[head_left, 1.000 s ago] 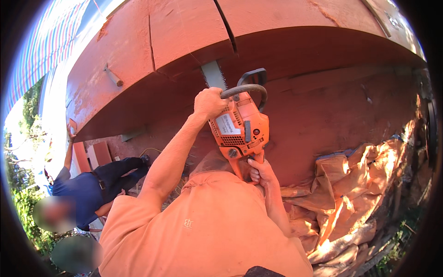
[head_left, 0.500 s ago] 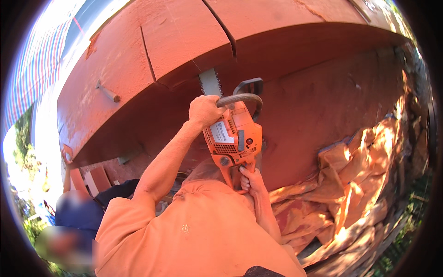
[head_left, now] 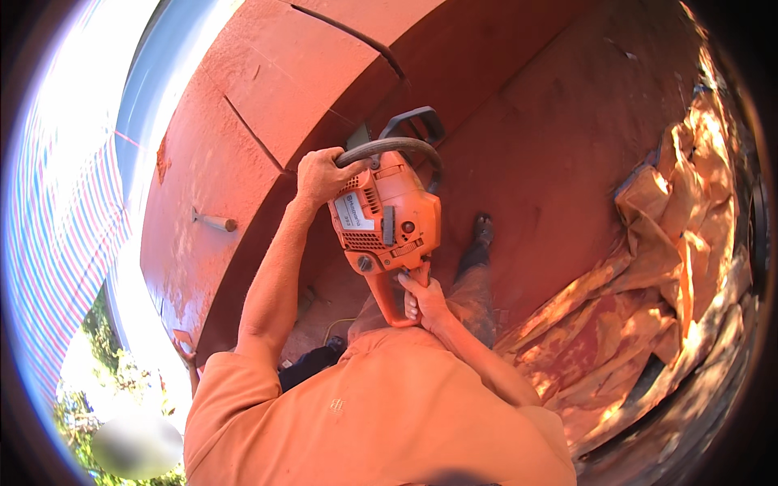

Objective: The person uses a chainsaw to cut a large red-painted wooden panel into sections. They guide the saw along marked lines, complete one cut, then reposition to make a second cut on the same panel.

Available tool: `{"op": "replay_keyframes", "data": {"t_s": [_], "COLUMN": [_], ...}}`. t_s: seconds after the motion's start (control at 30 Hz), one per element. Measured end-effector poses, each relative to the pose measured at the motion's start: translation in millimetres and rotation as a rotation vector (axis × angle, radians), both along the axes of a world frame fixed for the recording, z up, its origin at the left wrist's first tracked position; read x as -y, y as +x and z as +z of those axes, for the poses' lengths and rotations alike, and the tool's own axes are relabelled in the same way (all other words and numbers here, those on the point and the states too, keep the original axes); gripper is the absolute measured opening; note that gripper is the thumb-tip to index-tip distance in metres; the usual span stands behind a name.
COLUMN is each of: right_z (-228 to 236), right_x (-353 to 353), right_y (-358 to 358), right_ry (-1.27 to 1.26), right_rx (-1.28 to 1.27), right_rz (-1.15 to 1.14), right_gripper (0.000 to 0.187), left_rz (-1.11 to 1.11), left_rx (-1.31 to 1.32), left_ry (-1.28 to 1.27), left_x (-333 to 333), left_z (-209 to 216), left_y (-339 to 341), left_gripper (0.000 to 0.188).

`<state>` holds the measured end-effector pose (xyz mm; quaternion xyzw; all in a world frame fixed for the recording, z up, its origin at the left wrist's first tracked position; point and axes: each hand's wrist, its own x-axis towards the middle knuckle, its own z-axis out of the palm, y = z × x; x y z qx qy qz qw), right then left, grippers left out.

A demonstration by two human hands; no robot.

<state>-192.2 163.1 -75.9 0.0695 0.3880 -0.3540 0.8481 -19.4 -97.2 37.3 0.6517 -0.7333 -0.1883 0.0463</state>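
Beside the slotted reddish block [head_left: 300,77], orange chainsaw [head_left: 387,219] sits mid-frame, held two-handed: left hand [head_left: 322,174] wrapped round the front handle [head_left: 389,145], right hand [head_left: 425,301] curled on the rear handle [head_left: 382,298]. Handling well would mean both grips firm, saw body steady, boot [head_left: 483,228] clear of the chain. Guide bar [head_left: 358,136] mostly hidden behind the front handle; can't tell if its tip touches the block. Trigger finger and chain motion unclear; small wooden-handled tool [head_left: 217,222] has a hard-to-read head.

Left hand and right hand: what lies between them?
In the head view, the chainsaw's orange body lies between the left hand, on the front handle, and the right hand, on the rear handle.
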Motion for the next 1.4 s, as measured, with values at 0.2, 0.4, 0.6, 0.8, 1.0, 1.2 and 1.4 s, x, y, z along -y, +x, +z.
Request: {"op": "replay_keyframes", "data": {"t_s": [0.2,0.4,0.6,0.8,1.0,1.2,1.4], "right_z": [7,12,-5,-14,-9,-9,-11], "right_x": [-16,-24,-26,-28,-27,-28,-32], "right_y": [77,93,99,103,96,97,99], "right_ry": [0.0,-0.027,-0.063,-0.07,-0.024,0.004,0.013], "right_rx": [-0.087,-0.176,-0.108,-0.041,0.072,-0.03,-0.111], "right_rz": [-0.113,-0.193,-0.197,-0.204,-0.209,-0.118,-0.123], "right_gripper": [0.029,0.029,0.025,0.025,0.026,0.032,0.036], "left_rz": [-0.169,-0.292,-0.305,-0.245,-0.233,-0.224,-0.234], "left_rx": [-0.084,-0.102,0.199,0.203,0.171,0.105,0.121], "left_ry": [-0.075,0.082,0.039,-0.031,-0.073,-0.014,-0.002], "left_x": [1,17,23,6,4,-8,-13], "left_z": [-1,-4,-12,-7,-7,-2,2], "left_y": [43,51,26,20,22,25,22], "left_gripper": [0.057,0.058,0.034,0.025,0.025,0.068,0.069]}}
